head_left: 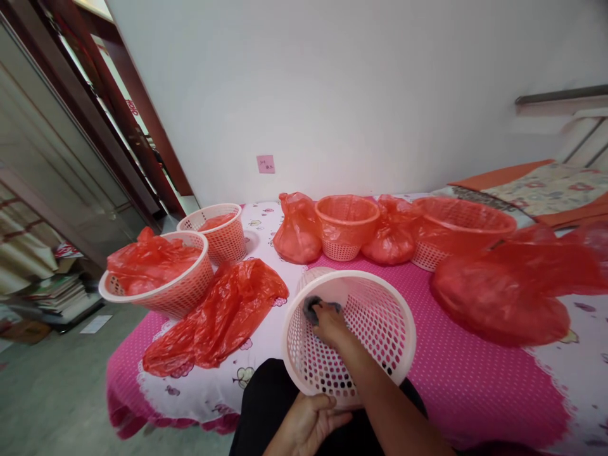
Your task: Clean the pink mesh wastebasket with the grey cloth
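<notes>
The right hand (330, 326) has its fingers bunched on a grey cloth (311, 311), inside the basket (380, 310) toward its left wall. From here I see the basket tipped, mouth facing the person, long axis running away and leftward. The left hand (308, 423), nearer its low rim, grips there. A red bag (228, 323) lies left, on the bed (475, 386).

Held basket (377, 320) is pale pink, cloth (310, 310) grey. Loose bag (228, 313): red. Bedsheet (456, 386): magenta with pale dots, white areas with small plant-like prints. Wall (370, 95) looks plain whitish from here, note (265, 164) pink. Trousers (260, 405) black.
</notes>
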Available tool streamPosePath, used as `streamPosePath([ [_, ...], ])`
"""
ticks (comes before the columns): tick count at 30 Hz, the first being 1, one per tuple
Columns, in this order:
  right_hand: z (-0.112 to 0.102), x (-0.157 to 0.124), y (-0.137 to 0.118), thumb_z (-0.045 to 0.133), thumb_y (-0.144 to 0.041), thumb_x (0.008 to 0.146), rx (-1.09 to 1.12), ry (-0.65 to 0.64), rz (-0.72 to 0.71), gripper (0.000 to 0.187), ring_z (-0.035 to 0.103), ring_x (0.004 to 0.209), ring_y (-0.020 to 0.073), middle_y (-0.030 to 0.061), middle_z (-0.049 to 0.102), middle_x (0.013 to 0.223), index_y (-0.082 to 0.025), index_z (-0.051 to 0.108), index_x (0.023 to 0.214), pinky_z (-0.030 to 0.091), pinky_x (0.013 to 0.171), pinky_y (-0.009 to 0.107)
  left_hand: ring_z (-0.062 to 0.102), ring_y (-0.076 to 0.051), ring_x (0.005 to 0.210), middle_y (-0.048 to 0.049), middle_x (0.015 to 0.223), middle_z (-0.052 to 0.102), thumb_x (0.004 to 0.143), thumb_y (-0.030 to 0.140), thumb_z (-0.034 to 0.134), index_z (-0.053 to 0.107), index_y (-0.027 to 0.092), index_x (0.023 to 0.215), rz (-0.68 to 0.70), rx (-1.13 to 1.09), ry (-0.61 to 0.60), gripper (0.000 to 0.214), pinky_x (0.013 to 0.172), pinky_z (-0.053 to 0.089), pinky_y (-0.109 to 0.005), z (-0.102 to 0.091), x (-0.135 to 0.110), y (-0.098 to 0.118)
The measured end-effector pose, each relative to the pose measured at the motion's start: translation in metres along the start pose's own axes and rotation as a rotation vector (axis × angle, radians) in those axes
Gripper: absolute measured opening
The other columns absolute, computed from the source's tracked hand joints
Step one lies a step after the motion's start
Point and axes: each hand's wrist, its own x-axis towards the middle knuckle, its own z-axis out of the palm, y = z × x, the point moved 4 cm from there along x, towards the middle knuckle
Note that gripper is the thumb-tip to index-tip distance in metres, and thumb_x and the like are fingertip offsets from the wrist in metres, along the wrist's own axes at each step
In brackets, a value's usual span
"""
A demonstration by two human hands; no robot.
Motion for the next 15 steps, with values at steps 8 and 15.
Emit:
streamPosePath([
  [8, 0.024, -0.006, 0.013, 0.067, -0.028, 0.077, 0.014, -0.069, 0.055, 0.075, 0.034, 0.148, 0.0399, 0.0125, 0.034, 0.166, -0.025, 0.049, 0.15, 0.036, 0.109, 0.055, 0.074, -0.035, 0.109, -0.0233, 0.117, 0.078, 0.071, 0.007, 0.061, 0.074, 0.005, 0.109, 0.011, 0.005, -0.029, 0.041, 0.094, 0.049, -0.041, 0.006, 0.0, 0.001],
  [15, 0.041, 0.009, 0.014, 0.056, -0.022, 0.087, -0.034, -0.119, 0.105, 0.057, 0.051, 0.133, 0.0369, 0.0148, 0.045, 0.158, -0.024, 0.055, 0.144, 0.04, 0.1, 0.052, 0.076, -0.035, 0.101, -0.0236, 0.115, 0.078, 0.069, 0.005, 0.06, 0.072, 0.004, 0.113, 0.009, -0.021, 0.025, 0.045, 0.088, 0.051, -0.041, 0.0, 0.004, -0.001],
])
